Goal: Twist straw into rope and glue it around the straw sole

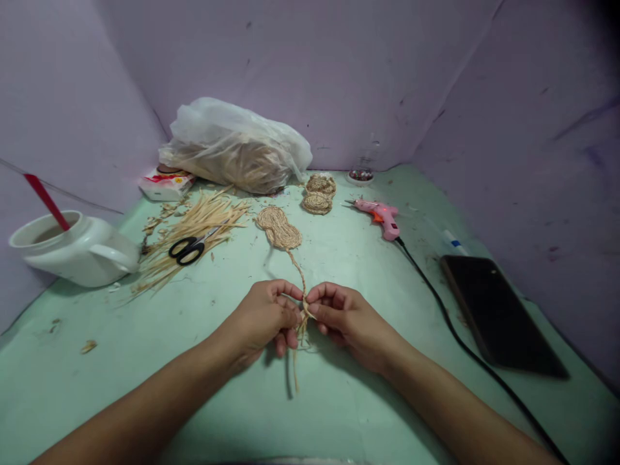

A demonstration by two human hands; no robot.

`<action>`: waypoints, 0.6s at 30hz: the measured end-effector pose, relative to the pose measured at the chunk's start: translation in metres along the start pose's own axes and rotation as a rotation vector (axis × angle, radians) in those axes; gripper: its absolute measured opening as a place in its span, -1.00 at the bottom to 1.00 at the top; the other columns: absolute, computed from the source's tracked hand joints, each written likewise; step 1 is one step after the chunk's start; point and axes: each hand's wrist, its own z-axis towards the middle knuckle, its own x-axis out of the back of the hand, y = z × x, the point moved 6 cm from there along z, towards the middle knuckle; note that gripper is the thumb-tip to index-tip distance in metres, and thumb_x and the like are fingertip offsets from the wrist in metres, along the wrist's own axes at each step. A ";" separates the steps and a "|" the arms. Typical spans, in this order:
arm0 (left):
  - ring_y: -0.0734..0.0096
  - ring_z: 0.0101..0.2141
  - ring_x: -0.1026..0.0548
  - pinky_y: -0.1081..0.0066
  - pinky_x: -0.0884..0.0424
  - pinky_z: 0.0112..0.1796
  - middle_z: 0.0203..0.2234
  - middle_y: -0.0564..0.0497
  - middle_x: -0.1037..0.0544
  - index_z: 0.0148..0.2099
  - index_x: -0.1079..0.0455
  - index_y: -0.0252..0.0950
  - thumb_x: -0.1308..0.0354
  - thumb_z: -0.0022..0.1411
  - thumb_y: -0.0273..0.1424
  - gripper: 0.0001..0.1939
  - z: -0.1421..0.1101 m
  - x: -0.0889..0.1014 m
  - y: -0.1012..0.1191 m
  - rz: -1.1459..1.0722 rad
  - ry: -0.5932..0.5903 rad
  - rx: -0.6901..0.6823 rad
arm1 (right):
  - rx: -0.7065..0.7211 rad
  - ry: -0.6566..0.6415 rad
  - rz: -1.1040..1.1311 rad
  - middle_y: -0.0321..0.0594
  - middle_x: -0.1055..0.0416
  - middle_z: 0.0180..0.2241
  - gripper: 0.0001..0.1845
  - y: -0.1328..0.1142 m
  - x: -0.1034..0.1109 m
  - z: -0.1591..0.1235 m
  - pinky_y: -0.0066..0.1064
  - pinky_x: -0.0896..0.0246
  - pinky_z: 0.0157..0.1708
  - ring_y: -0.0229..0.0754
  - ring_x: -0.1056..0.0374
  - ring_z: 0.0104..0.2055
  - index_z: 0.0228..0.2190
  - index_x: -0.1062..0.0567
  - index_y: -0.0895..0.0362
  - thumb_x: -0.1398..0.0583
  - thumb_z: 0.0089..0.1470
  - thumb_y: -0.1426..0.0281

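A thin braid of straw-coloured fibre [298, 268] runs from a coiled, sole-shaped woven piece [278, 227] down to my hands. My left hand [274, 314] pinches the braid's lower end from the left, fingers closed. From the right, my right hand [341, 316] grips strands at the same spot between thumb and forefinger. Loose strand ends hang below the fingers, one of them long. Behind lie small woven slipper-like pieces [318, 194]. Part of the braid is hidden by my fingertips.
Black-handled scissors [188, 248] rest on loose fibre strips [194, 216] at left, near a white mug [92, 258]. A stuffed plastic bag [237, 142] sits at the back. On the right are a pink glue gun [382, 216], its black cord [436, 297] and a dark tablet [498, 310].
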 end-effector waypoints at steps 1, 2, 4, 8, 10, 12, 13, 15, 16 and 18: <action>0.55 -0.79 -0.29 0.63 -0.14 -0.85 -0.76 0.16 -0.37 -0.29 -0.19 -0.34 -0.11 -0.16 -0.58 -0.70 0.000 0.000 0.000 -0.011 -0.007 0.004 | -0.005 0.002 -0.005 -0.47 -0.19 -0.72 -0.75 0.000 0.000 0.000 -0.61 0.31 -0.78 -0.48 0.00 -0.72 -0.47 -0.37 0.16 -0.31 -0.23 0.34; 0.54 -0.79 -0.30 0.62 -0.15 -0.85 -0.76 0.17 -0.36 -0.29 -0.19 -0.34 -0.12 -0.16 -0.57 -0.70 0.000 0.000 -0.001 -0.015 -0.011 0.006 | -0.013 0.000 -0.009 -0.47 -0.18 -0.72 -0.72 0.000 0.000 0.000 -0.61 0.32 -0.77 -0.48 -0.01 -0.71 -0.46 -0.36 0.16 -0.32 -0.24 0.33; 0.53 -0.79 -0.31 0.62 -0.17 -0.84 -0.76 0.19 -0.35 -0.30 -0.18 -0.33 -0.11 -0.17 -0.58 -0.70 0.001 0.000 -0.001 -0.016 -0.010 0.004 | -0.024 -0.003 -0.024 -0.47 -0.21 -0.69 -0.66 0.000 0.001 -0.001 -0.61 0.31 -0.77 -0.48 -0.02 -0.71 -0.44 -0.36 0.16 -0.35 -0.29 0.33; 0.54 -0.79 -0.31 0.61 -0.19 -0.83 -0.78 0.20 -0.33 -0.32 -0.19 -0.33 -0.11 -0.17 -0.60 -0.72 0.002 0.000 -0.001 -0.019 -0.010 -0.007 | 0.018 0.029 -0.096 -0.41 -0.31 -0.63 -0.63 0.001 0.003 0.001 -0.58 0.14 -0.72 -0.46 -0.10 -0.67 -0.47 -0.36 0.17 -0.38 -0.39 0.47; 0.56 -0.80 -0.28 0.63 -0.15 -0.84 -0.79 0.19 -0.33 -0.33 -0.20 -0.33 -0.11 -0.17 -0.59 -0.73 0.003 0.000 -0.001 -0.003 -0.010 -0.006 | 0.069 0.037 -0.119 -0.41 -0.31 -0.63 -0.66 0.001 0.004 0.003 -0.56 0.03 -0.65 -0.43 -0.14 -0.63 -0.49 -0.36 0.17 -0.37 -0.38 0.49; 0.60 -0.82 -0.25 0.65 -0.10 -0.85 -0.79 0.19 -0.33 -0.35 -0.22 -0.34 -0.11 -0.16 -0.57 -0.76 0.003 0.001 -0.001 0.021 -0.001 0.001 | 0.107 0.038 -0.126 -0.42 -0.29 -0.64 -0.69 0.001 0.004 0.004 -0.54 -0.02 -0.60 -0.42 -0.15 -0.61 -0.50 -0.37 0.17 -0.36 -0.37 0.50; 0.61 -0.82 -0.24 0.65 -0.08 -0.85 -0.78 0.19 -0.32 -0.36 -0.23 -0.35 -0.11 -0.16 -0.57 -0.78 0.003 0.002 -0.001 0.034 0.004 0.006 | 0.117 0.038 -0.128 -0.42 -0.28 -0.64 -0.70 0.001 0.004 0.004 -0.54 -0.02 -0.59 -0.42 -0.14 -0.61 -0.50 -0.37 0.17 -0.35 -0.36 0.50; 0.62 -0.82 -0.23 0.65 -0.07 -0.84 -0.77 0.17 -0.33 -0.38 -0.26 -0.36 -0.11 -0.15 -0.57 -0.81 0.003 0.001 0.000 0.054 0.005 0.011 | 0.130 0.035 -0.132 -0.43 -0.27 -0.65 -0.72 0.001 0.004 0.004 -0.54 0.01 -0.60 -0.43 -0.12 -0.62 -0.50 -0.37 0.16 -0.33 -0.35 0.52; 0.62 -0.82 -0.23 0.64 -0.07 -0.84 -0.78 0.17 -0.33 -0.38 -0.27 -0.36 -0.10 -0.15 -0.57 -0.82 0.003 0.001 0.000 0.064 0.002 0.016 | 0.135 0.033 -0.135 -0.43 -0.26 -0.65 -0.73 0.001 0.003 0.004 -0.54 0.02 -0.61 -0.43 -0.10 -0.62 -0.50 -0.37 0.16 -0.31 -0.34 0.53; 0.62 -0.82 -0.21 0.64 -0.06 -0.84 -0.79 0.16 -0.31 -0.40 -0.30 -0.37 -0.07 -0.15 -0.58 -0.85 0.002 0.000 0.000 0.088 0.001 0.031 | 0.143 0.028 -0.139 -0.44 -0.24 -0.65 -0.76 0.000 0.003 0.004 -0.55 0.04 -0.62 -0.44 -0.08 -0.63 -0.50 -0.37 0.16 -0.27 -0.33 0.56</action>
